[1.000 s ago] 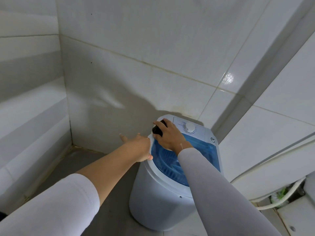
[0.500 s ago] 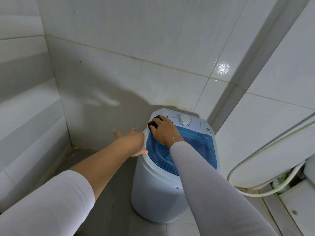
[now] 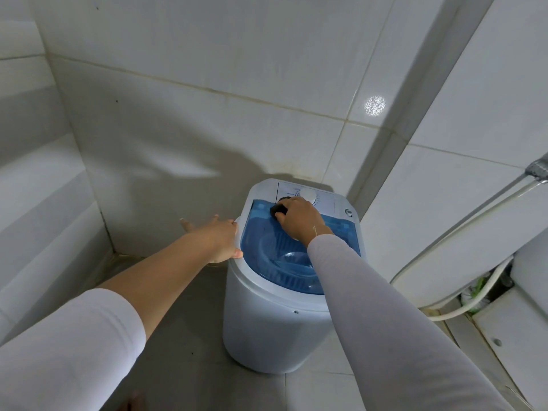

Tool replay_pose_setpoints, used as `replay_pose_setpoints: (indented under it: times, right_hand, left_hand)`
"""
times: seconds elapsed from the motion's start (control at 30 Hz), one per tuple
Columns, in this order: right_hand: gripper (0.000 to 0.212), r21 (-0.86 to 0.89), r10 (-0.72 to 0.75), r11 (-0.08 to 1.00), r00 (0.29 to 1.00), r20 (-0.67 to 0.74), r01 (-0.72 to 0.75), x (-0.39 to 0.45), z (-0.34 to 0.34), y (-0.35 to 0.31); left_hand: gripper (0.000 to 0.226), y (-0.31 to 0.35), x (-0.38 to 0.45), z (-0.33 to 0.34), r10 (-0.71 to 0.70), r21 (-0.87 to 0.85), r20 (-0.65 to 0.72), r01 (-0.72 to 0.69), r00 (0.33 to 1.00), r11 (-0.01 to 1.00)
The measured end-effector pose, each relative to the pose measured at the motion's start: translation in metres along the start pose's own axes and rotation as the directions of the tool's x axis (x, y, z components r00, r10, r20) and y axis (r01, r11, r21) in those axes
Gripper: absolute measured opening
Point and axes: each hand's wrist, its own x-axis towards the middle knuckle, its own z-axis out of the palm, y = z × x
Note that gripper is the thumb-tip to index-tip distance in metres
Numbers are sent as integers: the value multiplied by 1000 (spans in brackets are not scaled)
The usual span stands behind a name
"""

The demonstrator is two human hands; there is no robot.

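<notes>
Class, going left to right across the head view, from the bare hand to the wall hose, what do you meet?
left hand → black scrubbing pad → round white plastic dial → small round silver button → white flexible hose

I see a grey tile floor that fills the low part of my view, from 8 o'clock round to 4 o'clock. A small round washer, white with a see-through blue lid, stands on it at 6 o'clock, close to the back wall. Its bottom sits right on the tiles. A thin line between two tiles starts under it and runs toward me. At 3 o'clock from the washer a white hose lies curved on the floor. Just past the hose, something green and white is tucked in a dark gap, maybe a brush; I cannot tell. Beside it sits a white block.
</notes>
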Motion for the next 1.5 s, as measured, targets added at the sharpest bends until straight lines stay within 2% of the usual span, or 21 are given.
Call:
replay_pose_setpoints:
  times: [0.27,0.6,0.77,0.87,1.0,1.07,1.2,1.33,1.43,1.5]
  right_hand:
    - [36,30,57,998,998,-41,-56,-9,-7,33]
    - [35,89,229,972,964,-133,-219,-27,-14,91]
    - [32,148,272,957,951,-145,-251,-29,-18,104]
    - [33,175,317,940,938,-138,-292,-32,-23,105]
    - [32,118,357,932,923,-143,-342,-32,-37,101]
    - [30,127,323,944,932,-165,-305,-27,-46,86]
    - [28,137,115,986,980,-162,-93,-13,-52,29]
    - [32,64,-127,989,990,-60,131,-7,-34,-36]
    - [36,38,-194,980,981,17,193,-5,-12,-65]
    - [37,-48,-218,974,972,88,223,-6,0,-70]
  left_hand:
    - [72,3,-1,1,0,25,-14,0,1000,1000]
    - [72,1,1,2,0,46,-27,1,1000,999]
    - [72,3,2,1,-6,50,-28,8,1000,999]
    - [72,0,3,5,-12,13,-54,13,998,1000]
    - [72,-11,7,15,27,-145,-103,-41,994,989]
    - [73,-13,5,18,42,-175,-110,-61,993,983]
    - [86,-12,-2,21,75,-242,-65,-88,995,966]
    - [96,-8,-13,23,78,-232,-86,-96,993,968]
    - [95,-7,-15,28,56,-265,-100,-81,993,961]
    - [94,-5,-15,30,44,-282,-91,-68,995,957]
